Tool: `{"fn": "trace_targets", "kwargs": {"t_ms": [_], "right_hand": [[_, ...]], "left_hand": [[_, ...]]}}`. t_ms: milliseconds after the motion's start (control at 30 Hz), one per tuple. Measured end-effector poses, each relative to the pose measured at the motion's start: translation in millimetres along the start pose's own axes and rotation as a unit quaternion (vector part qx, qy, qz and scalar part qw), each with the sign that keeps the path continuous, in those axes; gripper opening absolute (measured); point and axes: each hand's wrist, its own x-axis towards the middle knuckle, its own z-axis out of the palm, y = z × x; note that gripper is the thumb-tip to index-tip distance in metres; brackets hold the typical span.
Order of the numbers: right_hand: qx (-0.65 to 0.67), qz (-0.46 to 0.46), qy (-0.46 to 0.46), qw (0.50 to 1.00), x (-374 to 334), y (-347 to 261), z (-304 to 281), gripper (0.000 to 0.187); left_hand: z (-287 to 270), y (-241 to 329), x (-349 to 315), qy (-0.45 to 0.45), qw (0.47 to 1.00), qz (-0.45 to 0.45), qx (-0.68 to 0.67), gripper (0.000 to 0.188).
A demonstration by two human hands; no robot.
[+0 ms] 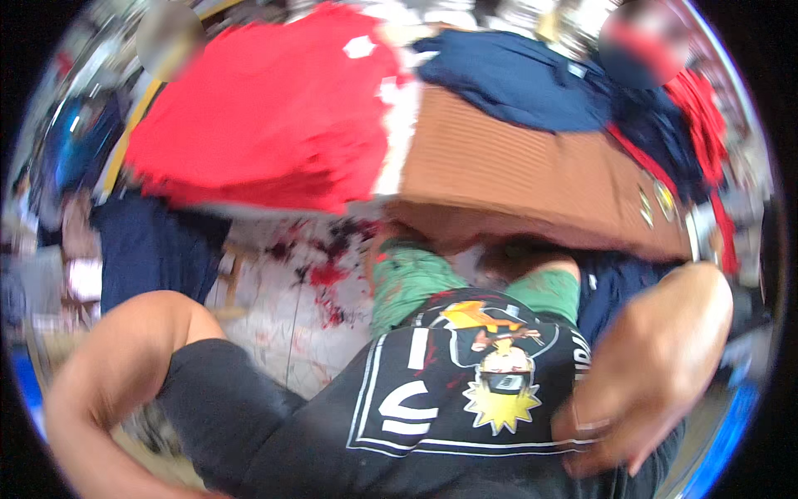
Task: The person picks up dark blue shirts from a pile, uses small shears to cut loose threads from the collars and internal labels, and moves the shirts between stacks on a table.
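The right hand (607, 420), blurred, is at the right side of the person's black shirt (324, 441), its fingers bent toward the cloth; whether it grips the shirt, I cannot tell; the left arm (108, 391) bends down past the lower edge of view, so its hand is hidden and its state cannot be told; the shirt is on the person, above green shorts (416, 279); ahead, on the left half of the counter (402, 141), lies a red pile (274, 108), reaching its near edge; a brown cloth (532, 166) covers the right half, with a navy cloth (515, 79) on its far part; more navy cloth (158, 245) hangs below the near left corner; red and dark scraps (324, 270) litter the floor (287, 333).
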Motion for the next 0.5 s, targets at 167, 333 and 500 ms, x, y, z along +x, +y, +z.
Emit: {"fn": "trace_targets", "kwargs": {"t_ms": [167,333,500], "right_hand": [[-0.076,0.142,0.217,0.963,-21.2,-91.9,94.2,0.023],[-0.161,0.162,0.267,0.936,-69.8,-148.5,156.9,0.018],[-0.275,0.142,0.305,0.901,-162.8,-92.3,162.0,0.017]], "left_hand": [[-16.2,-50.3,81.5,-0.213,0.944,0.241,0.077,0.055],[-24.4,-89.6,156.6,-0.186,0.955,0.231,-0.013,0.039],[-32.0,-171.0,229.4,-0.145,0.965,0.151,-0.158,0.027]]}}
